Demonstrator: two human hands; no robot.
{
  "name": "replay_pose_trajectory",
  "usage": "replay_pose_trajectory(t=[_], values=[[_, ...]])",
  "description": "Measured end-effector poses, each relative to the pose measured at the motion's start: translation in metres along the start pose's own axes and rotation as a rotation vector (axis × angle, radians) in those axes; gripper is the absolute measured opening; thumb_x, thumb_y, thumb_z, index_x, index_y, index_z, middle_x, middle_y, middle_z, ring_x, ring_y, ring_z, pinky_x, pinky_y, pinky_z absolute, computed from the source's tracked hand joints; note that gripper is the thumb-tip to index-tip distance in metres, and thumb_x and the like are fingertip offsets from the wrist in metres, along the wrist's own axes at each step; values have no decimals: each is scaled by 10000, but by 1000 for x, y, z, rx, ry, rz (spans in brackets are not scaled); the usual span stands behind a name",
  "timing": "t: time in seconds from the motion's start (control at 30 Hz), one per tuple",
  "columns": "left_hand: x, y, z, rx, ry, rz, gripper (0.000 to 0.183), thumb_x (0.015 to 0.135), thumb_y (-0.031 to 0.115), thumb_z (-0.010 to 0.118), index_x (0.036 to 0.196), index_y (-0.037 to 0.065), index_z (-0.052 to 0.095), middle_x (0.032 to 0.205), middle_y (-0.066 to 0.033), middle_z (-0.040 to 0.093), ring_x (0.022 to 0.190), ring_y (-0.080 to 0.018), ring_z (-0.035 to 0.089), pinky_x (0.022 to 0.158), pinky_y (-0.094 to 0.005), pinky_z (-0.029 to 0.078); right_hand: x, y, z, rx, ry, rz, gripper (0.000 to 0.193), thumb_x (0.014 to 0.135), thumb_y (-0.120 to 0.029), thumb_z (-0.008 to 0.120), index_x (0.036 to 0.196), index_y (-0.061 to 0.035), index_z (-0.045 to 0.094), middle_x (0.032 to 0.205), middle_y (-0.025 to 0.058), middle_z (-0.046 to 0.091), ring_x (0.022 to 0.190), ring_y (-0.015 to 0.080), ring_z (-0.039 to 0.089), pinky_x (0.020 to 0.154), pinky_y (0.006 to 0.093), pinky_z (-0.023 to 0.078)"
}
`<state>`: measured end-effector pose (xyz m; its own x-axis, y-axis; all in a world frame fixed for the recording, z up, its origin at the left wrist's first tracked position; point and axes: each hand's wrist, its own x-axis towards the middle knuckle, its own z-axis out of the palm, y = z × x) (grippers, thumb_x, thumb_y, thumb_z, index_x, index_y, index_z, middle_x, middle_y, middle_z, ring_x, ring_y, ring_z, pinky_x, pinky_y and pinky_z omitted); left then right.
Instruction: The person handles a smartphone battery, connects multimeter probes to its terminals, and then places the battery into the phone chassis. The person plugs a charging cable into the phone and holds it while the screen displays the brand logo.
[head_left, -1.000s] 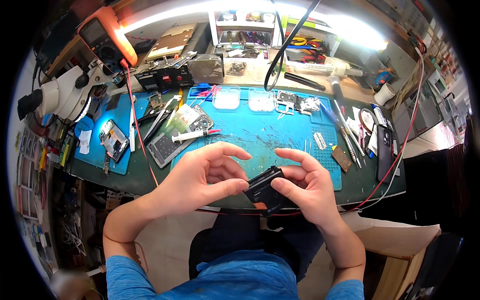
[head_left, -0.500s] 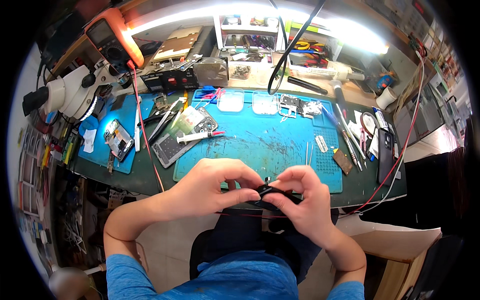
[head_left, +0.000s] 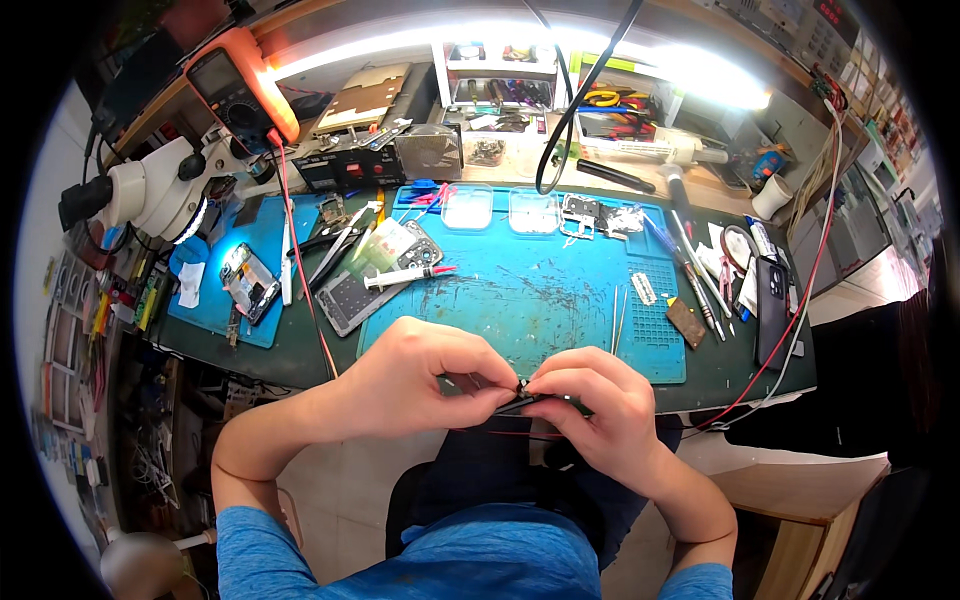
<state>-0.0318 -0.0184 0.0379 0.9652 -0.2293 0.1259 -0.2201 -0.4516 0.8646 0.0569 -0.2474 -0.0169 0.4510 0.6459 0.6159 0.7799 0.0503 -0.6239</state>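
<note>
Both of my hands meet just over the front edge of the workbench. Between their fingertips is a thin, dark piece (head_left: 516, 405) with a small shiny bit at its top; its exact kind is too small and too covered to tell. My left hand (head_left: 425, 375) pinches it at one end with thumb and forefinger. My right hand (head_left: 606, 408) grips the other side, thumb below and fingers above. The fingers hide most of the piece. Beyond my hands lies a scratched blue work mat (head_left: 500, 300); a pair of tweezers (head_left: 618, 322) rests on its right part.
Left of the mat lie a syringe (head_left: 408, 276), a phone back panel (head_left: 345, 305) and an opened phone (head_left: 250, 284) near a microscope (head_left: 150, 195). A multimeter (head_left: 240, 92) stands behind. At right are a dark phone (head_left: 771, 300) and red wire (head_left: 800, 318). A black cable (head_left: 572, 110) hangs overhead.
My fingertips have drawn closer together around the dark piece, and less of it shows. My right fingers have come down and inward. The whole view has shifted slightly.
</note>
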Motion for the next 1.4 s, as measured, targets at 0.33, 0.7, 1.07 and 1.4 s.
replay_pose_trajectory(t=[0.33,0.7,1.07,1.4], values=[[-1,-3,4,405,32,576,190,782,35,821,956,76,756,1008,-45,726,879,-220,718,719,-317,600,2,-2,-10,-487,89,-662,78,819,-50,714,882,-96,726,968,13,714,892,160,690,808,294,559],[0,-15,6,321,-10,579,269,811,111,827,1065,48,764,1031,-67,715,877,-245,700,739,-368,582,1,13,-17,-451,61,-682,60,844,-102,705,889,-117,741,1007,-1,719,925,145,690,851,277,560],[-6,-28,16,547,127,790,234,762,94,774,994,68,777,952,-27,694,838,-183,673,728,-317,523,-5,8,-17,-555,67,-843,88,865,-121,651,833,-88,726,966,8,735,901,140,686,861,274,561],[-5,-29,18,481,99,808,227,760,47,774,987,45,788,989,-65,724,818,-207,702,689,-305,571,-4,7,-18,-564,8,-836,115,872,-131,627,829,-69,714,986,29,732,919,156,681,883,287,565]])
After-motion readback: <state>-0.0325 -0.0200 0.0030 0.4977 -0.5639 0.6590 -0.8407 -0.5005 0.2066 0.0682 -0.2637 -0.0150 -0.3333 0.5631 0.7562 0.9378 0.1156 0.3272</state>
